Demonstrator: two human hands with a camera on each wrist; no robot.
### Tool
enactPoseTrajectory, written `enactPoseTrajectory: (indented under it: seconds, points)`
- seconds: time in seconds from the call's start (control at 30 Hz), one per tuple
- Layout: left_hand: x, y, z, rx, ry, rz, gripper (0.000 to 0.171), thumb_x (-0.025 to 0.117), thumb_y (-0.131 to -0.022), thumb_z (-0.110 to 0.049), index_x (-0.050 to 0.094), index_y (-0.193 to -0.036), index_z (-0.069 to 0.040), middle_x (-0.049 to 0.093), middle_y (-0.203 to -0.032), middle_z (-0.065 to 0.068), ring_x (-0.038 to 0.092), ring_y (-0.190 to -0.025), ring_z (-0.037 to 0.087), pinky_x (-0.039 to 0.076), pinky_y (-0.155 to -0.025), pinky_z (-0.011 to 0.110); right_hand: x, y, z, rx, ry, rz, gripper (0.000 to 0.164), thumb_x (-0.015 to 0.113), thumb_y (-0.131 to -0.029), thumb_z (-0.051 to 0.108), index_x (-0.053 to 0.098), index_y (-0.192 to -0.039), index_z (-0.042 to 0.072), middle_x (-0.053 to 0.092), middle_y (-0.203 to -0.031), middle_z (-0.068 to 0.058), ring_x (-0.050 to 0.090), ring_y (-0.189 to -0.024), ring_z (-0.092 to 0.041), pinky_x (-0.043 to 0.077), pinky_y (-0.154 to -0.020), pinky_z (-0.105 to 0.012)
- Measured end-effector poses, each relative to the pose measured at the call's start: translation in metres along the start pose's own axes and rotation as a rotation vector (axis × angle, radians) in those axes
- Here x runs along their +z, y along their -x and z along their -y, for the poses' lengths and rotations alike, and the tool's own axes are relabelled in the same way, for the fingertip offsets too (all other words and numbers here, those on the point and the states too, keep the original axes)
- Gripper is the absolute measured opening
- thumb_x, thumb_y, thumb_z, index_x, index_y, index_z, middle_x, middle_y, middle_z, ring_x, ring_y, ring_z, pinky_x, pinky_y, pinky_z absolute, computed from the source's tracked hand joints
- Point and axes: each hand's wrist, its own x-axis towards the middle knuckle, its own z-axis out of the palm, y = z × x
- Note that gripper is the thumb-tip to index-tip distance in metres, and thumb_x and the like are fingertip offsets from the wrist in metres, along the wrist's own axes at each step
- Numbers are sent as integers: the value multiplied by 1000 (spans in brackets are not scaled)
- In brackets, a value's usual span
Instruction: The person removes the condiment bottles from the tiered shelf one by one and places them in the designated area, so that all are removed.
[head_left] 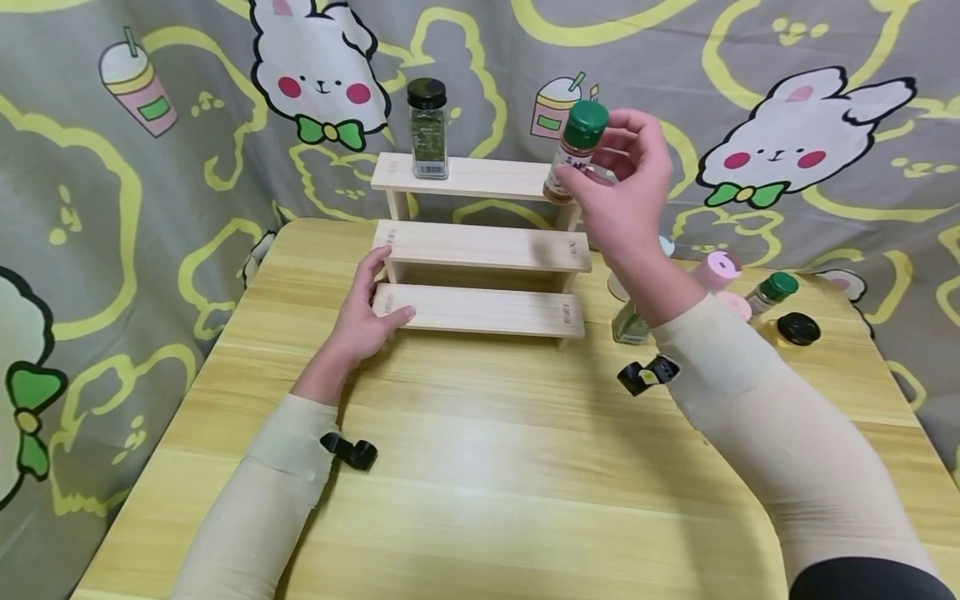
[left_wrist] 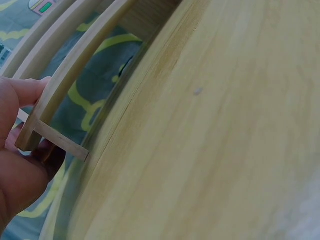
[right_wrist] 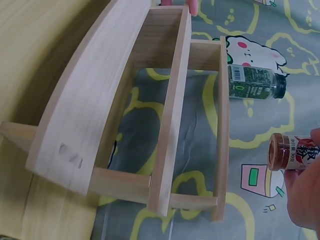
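A three-tier wooden rack (head_left: pixel 480 310) stands toward the back of the table. My left hand (head_left: pixel 362 321) grips its left end, thumb on the lowest tier; the left wrist view has the thumb (left_wrist: pixel 31 91) over the board and fingers around its end. With my right hand (head_left: pixel 633 179) I hold a small spice jar (head_left: pixel 577 146) with a green cap and reddish contents, upright and slightly tilted, by the right end of the top tier. In the right wrist view the jar's base (right_wrist: pixel 276 151) is apart from the top board. A black-capped jar of green herbs (head_left: pixel 429 137) stands on the top tier's left.
Right of the rack, partly behind my right forearm, are a jar of green contents (head_left: pixel 630 325), pink items (head_left: pixel 716 271), another green-capped jar (head_left: pixel 772 290) and a black-capped jar (head_left: pixel 798 329). A patterned curtain (head_left: pixel 480 50) hangs behind the table (head_left: pixel 465 467).
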Motion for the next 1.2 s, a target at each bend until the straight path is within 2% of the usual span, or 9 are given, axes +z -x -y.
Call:
enactPoseTrajectory:
  seconds: [0.33, 0.47, 0.67, 0.87, 1.2]
  points:
    - [-1, 1, 3, -9, 2, 5, 82, 69, -85, 14, 26, -153, -7, 24, -159, 16, 20, -146, 31, 21, -115, 48, -23, 19, 9, -48, 5, -44, 50, 82, -72, -12, 59, -112, 8, 60, -106, -13, 62, -95, -29, 55, -88, -33]
    - [-1, 2, 4, -24, 1, 6, 83, 69, -85, 13, 26, -153, -9, 24, -159, 15, 20, -146, 30, 22, -115, 48, -34, 26, 9, -48, 26, -47, 51, 82, -73, -11, 59, -113, 9, 61, -107, -12, 61, -95, -28, 55, -86, -31]
    - [0, 1, 4, -31, 19, 9, 84, 68, -85, 14, 26, -154, -10, 24, -159, 16, 23, -144, 33, 27, -113, 50, -55, 34, 1, -49, 26, -50, 52, 82, -72, -12, 59, -114, 8, 61, -109, -14, 63, -96, -30, 55, -86, -30]
    - [0, 0, 4, -27, 28, 7, 84, 68, -85, 15, 26, -153, -9, 24, -159, 17, 22, -144, 34, 26, -113, 50, -78, 44, -14, -52, 67, -47, 58, 85, -70, -10, 59, -118, 9, 61, -112, -14, 62, -100, -30, 55, -85, -29]
    - [0, 1, 4, -31, 34, 9, 85, 68, -85, 15, 25, -154, -9, 23, -159, 17, 22, -144, 35, 27, -112, 51, -100, 63, -18, -38, 64, -77, 59, 84, -68, -15, 59, -117, 6, 60, -111, -16, 63, -97, -30, 55, -81, -26]
